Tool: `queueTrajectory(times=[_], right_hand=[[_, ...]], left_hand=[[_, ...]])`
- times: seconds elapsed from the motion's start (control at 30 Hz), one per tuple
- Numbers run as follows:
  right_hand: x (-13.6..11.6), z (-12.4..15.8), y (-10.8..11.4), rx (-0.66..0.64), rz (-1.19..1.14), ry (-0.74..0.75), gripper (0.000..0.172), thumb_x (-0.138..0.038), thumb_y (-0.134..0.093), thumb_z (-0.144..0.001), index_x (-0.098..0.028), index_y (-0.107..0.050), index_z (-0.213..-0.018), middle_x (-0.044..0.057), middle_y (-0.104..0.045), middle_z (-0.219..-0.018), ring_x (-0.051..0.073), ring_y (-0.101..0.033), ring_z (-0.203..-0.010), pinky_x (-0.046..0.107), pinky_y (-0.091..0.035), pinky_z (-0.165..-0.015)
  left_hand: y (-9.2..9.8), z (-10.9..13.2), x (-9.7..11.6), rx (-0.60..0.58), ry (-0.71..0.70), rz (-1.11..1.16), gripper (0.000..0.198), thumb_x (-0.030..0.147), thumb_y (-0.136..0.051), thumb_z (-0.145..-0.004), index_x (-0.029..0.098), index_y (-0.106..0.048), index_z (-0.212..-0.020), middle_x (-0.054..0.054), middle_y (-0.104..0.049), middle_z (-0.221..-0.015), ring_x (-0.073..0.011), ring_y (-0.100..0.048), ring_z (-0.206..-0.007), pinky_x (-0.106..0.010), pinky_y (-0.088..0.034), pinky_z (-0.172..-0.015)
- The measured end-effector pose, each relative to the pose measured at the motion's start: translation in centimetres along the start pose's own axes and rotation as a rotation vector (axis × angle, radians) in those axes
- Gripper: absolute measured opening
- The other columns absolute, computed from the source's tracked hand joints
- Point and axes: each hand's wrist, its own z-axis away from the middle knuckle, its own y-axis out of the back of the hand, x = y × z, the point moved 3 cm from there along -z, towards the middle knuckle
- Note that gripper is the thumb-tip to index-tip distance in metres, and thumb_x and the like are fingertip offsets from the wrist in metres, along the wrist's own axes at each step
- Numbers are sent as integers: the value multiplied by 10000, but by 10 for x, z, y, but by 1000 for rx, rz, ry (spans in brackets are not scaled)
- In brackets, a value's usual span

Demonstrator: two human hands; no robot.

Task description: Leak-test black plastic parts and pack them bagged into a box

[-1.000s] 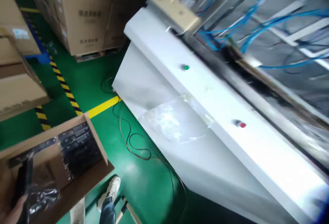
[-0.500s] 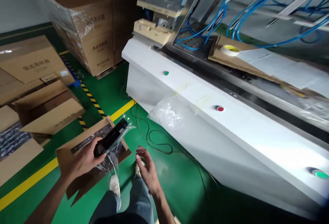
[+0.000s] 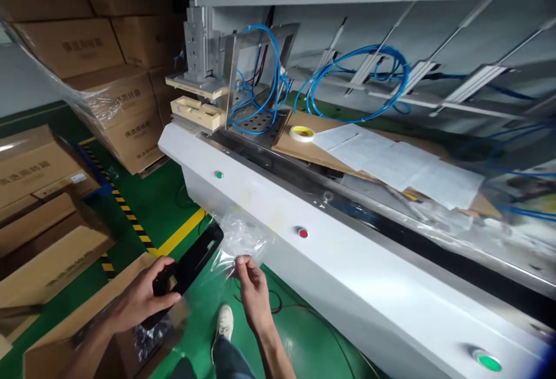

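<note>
My left hand (image 3: 141, 301) is closed around a long black plastic part (image 3: 197, 260), with the thumb along its near side and the fingers over its top. The part is tilted, its far end pointing up and to the right. My right hand (image 3: 255, 295) pinches a thin clear plastic bag (image 3: 219, 274) between thumb and fingertips, just right of the black part. The film stretches from the fingers toward the part; it is see-through, so where its edge ends is hard to make out. Below my left hand stands an open cardboard box (image 3: 52, 341) with clear-wrapped items (image 3: 152, 335) inside.
A white machine front (image 3: 347, 263) with green and red buttons runs along the right. Clear plastic (image 3: 247, 231) hangs against it. On the machine bed lie cardboard, white sheets (image 3: 391, 161) and a tape roll (image 3: 301, 133). Wrapped cartons (image 3: 130, 118) stand at the back left.
My right hand was empty with loose fingers and now pinches the bag. The plastic no longer hangs below the black part but stretches toward my right hand. The view has turned rightward and up.
</note>
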Motion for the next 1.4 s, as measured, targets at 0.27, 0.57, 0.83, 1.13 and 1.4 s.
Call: queueTrajectory(times=[0.27,0.57,0.83,1.13,1.4], right_hand=[[-51,-52,61,188,-94,22,575,-753,-788,-759,-212,-615,-848,-81,-500,-520,103,-434,-475,274,-389,-515],[-80,-121,101,391,-95,113,548,-672,-862,-714,-197,-685,-922,-70,-548,-517,119,-484,-496,292,-404,-555],[-60,-171,103,999,-220,206,588,-724,-821,-733,-203,-628,-923,-103,-505,-553,82,-493,-549,228,-449,-587],[-21,-173,54,1611,-249,148,489,-629,-759,-812,-218,-557,-984,-61,-594,-705,150,-645,-598,362,-640,-680],[-26,-177,21,1550,-255,65,500,-597,-749,-819,-259,-527,-1114,-75,-670,-684,207,-757,-683,366,-611,-764]], left_hand=[[-35,-90,80,-206,-117,629,458,533,-719,-880,181,-649,-1164,-90,-744,-1032,-189,-698,-700,-356,-595,-690],[-40,-203,133,-435,-118,557,521,377,-910,-769,220,-578,-1139,11,-664,-922,-119,-663,-661,-253,-574,-604],[-14,-361,178,-722,-209,298,472,403,-776,-844,190,-630,-1239,-137,-702,-1272,-263,-758,-984,-401,-659,-816],[26,-437,218,-612,-440,201,552,358,-755,-880,186,-588,-1378,-168,-696,-1414,-366,-661,-1333,-546,-509,-1187],[-19,-428,188,-846,-324,91,521,343,-729,-834,199,-605,-1319,-127,-717,-1332,-349,-651,-1273,-488,-516,-1095]])
